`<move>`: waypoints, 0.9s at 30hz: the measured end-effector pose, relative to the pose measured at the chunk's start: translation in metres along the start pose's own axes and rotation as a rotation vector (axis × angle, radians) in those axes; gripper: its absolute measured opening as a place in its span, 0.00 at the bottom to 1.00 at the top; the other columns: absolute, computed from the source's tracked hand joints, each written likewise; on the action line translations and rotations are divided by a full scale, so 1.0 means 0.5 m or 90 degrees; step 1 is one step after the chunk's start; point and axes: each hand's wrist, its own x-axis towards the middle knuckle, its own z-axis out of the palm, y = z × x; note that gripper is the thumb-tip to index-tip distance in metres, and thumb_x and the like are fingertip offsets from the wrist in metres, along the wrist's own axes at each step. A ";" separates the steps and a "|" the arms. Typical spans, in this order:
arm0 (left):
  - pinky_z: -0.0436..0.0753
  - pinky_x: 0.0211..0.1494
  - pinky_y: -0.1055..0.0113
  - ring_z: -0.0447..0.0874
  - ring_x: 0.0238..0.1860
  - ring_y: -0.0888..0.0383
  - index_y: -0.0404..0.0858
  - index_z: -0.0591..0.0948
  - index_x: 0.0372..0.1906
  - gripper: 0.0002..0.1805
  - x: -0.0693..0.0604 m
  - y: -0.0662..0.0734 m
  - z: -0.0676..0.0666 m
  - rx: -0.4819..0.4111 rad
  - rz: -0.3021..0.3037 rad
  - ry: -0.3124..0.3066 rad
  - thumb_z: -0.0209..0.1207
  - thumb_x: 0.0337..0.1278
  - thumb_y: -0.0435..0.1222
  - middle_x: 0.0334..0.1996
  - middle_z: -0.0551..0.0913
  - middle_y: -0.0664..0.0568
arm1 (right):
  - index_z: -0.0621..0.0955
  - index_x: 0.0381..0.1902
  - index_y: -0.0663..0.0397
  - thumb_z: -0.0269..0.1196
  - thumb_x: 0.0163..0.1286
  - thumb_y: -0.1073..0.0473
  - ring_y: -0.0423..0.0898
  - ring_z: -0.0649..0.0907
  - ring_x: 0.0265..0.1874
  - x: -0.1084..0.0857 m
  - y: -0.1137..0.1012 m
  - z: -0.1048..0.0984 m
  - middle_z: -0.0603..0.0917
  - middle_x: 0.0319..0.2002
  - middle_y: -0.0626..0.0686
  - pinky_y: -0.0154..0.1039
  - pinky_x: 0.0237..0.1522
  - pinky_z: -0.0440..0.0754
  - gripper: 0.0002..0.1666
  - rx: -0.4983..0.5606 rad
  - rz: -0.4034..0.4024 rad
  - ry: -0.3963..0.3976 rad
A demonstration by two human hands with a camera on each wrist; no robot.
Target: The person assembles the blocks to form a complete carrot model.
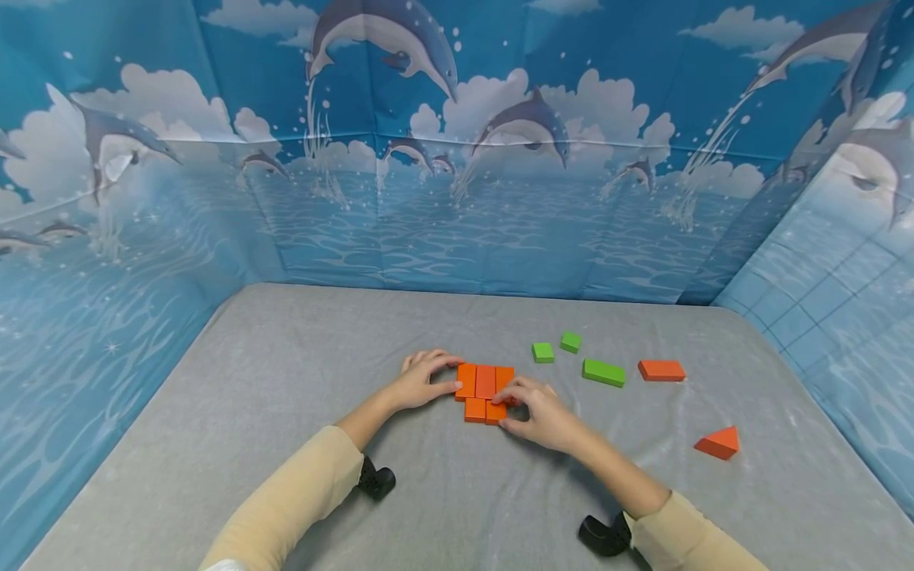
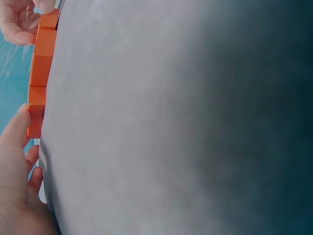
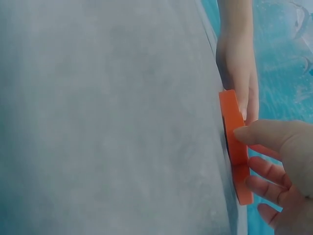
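Several orange blocks lie pushed together on the grey cloth, three rectangular blocks (image 1: pixel 485 382) in the far row and two smaller blocks (image 1: pixel 474 410) in the near row. My left hand (image 1: pixel 421 382) is at the left side of the far row; its thumb and index finger touch the leftmost block (image 1: pixel 466 379). From the right, my right hand (image 1: pixel 544 414) pinches the right near block (image 1: pixel 496 413) between thumb and fingers. In the left wrist view, the orange blocks (image 2: pixel 43 56) appear edge-on between both hands. The right wrist view shows the right thumb against an orange block (image 3: pixel 233 132).
Two small green blocks (image 1: pixel 543 353) and a longer green block (image 1: pixel 604 372) lie beyond the right hand. Farther right are an orange rectangular block (image 1: pixel 661 370) and an orange triangular block (image 1: pixel 720 442). A dolphin-print curtain (image 1: pixel 457 214) surrounds the table.
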 end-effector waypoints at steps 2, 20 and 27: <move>0.50 0.59 0.48 0.60 0.59 0.49 0.46 0.73 0.59 0.23 0.000 -0.001 0.000 0.001 -0.001 0.000 0.57 0.58 0.46 0.56 0.71 0.51 | 0.81 0.40 0.50 0.68 0.54 0.60 0.41 0.73 0.33 0.000 0.000 0.001 0.76 0.36 0.45 0.40 0.37 0.62 0.14 -0.003 0.003 0.002; 0.50 0.60 0.47 0.60 0.59 0.49 0.46 0.73 0.59 0.23 0.000 -0.002 0.001 0.004 0.001 -0.004 0.56 0.59 0.46 0.58 0.70 0.50 | 0.80 0.39 0.50 0.71 0.51 0.59 0.41 0.75 0.34 -0.003 0.003 0.008 0.77 0.36 0.46 0.41 0.39 0.63 0.16 0.001 -0.014 0.029; 0.50 0.59 0.47 0.59 0.60 0.48 0.46 0.73 0.59 0.24 -0.001 -0.001 0.000 -0.002 0.006 -0.005 0.57 0.59 0.46 0.58 0.69 0.50 | 0.80 0.41 0.59 0.70 0.51 0.65 0.51 0.76 0.33 -0.012 0.042 -0.052 0.79 0.36 0.55 0.45 0.35 0.72 0.18 0.040 -0.022 0.132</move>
